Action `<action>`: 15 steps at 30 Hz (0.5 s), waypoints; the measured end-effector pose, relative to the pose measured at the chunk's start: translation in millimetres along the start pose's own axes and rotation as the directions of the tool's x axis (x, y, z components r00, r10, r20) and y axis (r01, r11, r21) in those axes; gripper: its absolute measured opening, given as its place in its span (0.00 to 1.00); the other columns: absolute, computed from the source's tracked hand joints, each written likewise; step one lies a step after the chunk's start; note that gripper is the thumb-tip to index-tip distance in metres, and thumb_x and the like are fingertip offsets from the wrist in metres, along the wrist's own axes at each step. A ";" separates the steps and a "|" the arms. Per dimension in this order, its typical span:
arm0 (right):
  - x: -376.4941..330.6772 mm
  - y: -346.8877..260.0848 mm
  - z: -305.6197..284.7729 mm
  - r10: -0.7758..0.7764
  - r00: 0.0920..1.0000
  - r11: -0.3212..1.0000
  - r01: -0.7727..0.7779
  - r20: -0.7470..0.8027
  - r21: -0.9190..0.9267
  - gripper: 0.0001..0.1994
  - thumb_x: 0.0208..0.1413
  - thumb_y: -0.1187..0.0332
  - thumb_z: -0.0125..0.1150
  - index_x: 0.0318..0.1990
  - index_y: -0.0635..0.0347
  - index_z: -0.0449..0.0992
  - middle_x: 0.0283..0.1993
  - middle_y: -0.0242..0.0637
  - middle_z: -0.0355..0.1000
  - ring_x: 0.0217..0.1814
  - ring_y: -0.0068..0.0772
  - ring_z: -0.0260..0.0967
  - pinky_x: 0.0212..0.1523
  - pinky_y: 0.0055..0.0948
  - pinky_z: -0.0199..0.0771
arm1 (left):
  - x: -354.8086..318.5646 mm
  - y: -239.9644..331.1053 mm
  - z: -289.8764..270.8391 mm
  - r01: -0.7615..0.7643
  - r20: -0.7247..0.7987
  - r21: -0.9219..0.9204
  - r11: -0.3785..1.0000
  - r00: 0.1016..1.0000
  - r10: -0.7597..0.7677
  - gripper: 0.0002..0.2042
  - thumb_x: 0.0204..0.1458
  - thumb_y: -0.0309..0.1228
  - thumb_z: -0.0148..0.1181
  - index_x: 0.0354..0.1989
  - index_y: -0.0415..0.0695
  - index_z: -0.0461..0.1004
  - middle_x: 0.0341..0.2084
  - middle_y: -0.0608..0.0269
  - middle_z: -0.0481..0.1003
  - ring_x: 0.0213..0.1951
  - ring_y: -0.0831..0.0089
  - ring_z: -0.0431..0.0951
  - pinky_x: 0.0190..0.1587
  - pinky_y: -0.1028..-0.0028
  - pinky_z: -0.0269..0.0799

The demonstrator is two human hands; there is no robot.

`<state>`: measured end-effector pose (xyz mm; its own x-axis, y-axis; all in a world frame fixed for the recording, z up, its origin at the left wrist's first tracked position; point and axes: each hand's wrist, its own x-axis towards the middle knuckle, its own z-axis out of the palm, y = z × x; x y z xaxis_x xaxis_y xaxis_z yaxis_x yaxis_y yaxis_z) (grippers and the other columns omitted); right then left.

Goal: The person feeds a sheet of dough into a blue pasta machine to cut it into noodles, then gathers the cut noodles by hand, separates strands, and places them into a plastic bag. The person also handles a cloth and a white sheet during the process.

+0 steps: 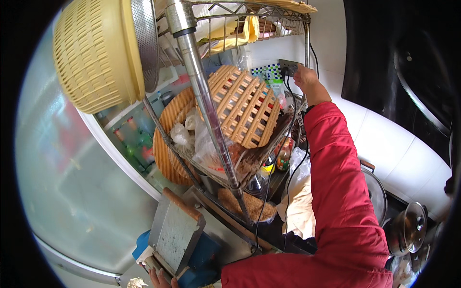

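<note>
White wall tiles back a crowded metal rack [211, 110]; the right hand [305, 78] pinches a black plug at the grey socket [289, 66], the left hand [161, 278] grips a flat metal press [175, 235], so tugging the black cord [288, 163] could topple the leaning wooden lattice trivet [245, 108].

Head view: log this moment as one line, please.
right hand: at wall socket, on black cord's plug | left hand: touching grey metal appliance at bottom edge | rack: wooden lattice trivet, yellow basket
</note>
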<state>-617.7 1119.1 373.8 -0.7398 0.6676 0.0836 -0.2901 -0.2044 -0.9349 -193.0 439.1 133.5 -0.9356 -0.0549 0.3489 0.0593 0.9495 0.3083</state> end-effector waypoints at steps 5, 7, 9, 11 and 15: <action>42.9 20.0 11.1 0.014 0.999 0.992 -0.018 0.032 0.122 0.18 0.60 0.60 0.56 0.50 0.66 0.67 0.44 0.49 0.70 0.48 0.47 0.69 0.51 0.44 0.71 | -3.0 -2.8 4.8 0.023 -0.032 0.000 1.000 0.999 -0.023 0.23 0.53 0.34 0.57 0.57 0.39 0.66 0.61 0.36 0.59 0.62 0.38 0.58 0.63 0.51 0.55; 56.4 22.5 18.5 0.044 0.994 0.980 -0.062 0.102 0.187 0.13 0.63 0.64 0.51 0.48 0.64 0.67 0.39 0.46 0.72 0.39 0.43 0.72 0.39 0.40 0.76 | -2.6 -5.0 5.7 0.012 -0.042 0.005 1.000 0.999 -0.012 0.21 0.53 0.33 0.57 0.55 0.40 0.68 0.60 0.37 0.60 0.60 0.38 0.60 0.62 0.51 0.56; 65.3 24.9 25.6 0.094 0.993 0.981 -0.104 0.070 0.165 0.11 0.64 0.65 0.49 0.47 0.63 0.68 0.37 0.45 0.73 0.34 0.41 0.73 0.33 0.37 0.77 | -1.0 -8.1 6.8 0.003 -0.036 0.014 1.000 0.999 -0.002 0.20 0.53 0.33 0.57 0.54 0.40 0.68 0.59 0.37 0.61 0.59 0.38 0.62 0.61 0.51 0.58; 71.8 27.1 33.8 0.140 0.986 0.963 -0.157 0.089 0.219 0.12 0.66 0.63 0.45 0.46 0.62 0.67 0.32 0.44 0.74 0.26 0.38 0.73 0.25 0.33 0.78 | 0.0 -10.9 8.7 -0.014 -0.046 -0.004 1.000 0.999 0.014 0.19 0.53 0.32 0.57 0.53 0.40 0.69 0.58 0.37 0.61 0.58 0.38 0.63 0.59 0.50 0.60; 83.2 29.6 40.0 0.226 0.974 0.941 -0.224 0.023 0.255 0.14 0.68 0.58 0.42 0.45 0.60 0.67 0.27 0.40 0.74 0.23 0.33 0.73 0.21 0.29 0.77 | -2.6 -16.5 14.3 -0.033 -0.073 -0.015 0.999 0.997 0.032 0.19 0.51 0.31 0.59 0.52 0.40 0.69 0.58 0.37 0.62 0.56 0.39 0.65 0.57 0.51 0.62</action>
<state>-712.1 1139.9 366.9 -0.8001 0.5874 -0.1215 -0.2621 -0.5246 -0.8100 -196.5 428.0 114.8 -0.9053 -0.0466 0.4221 0.0958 0.9460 0.3098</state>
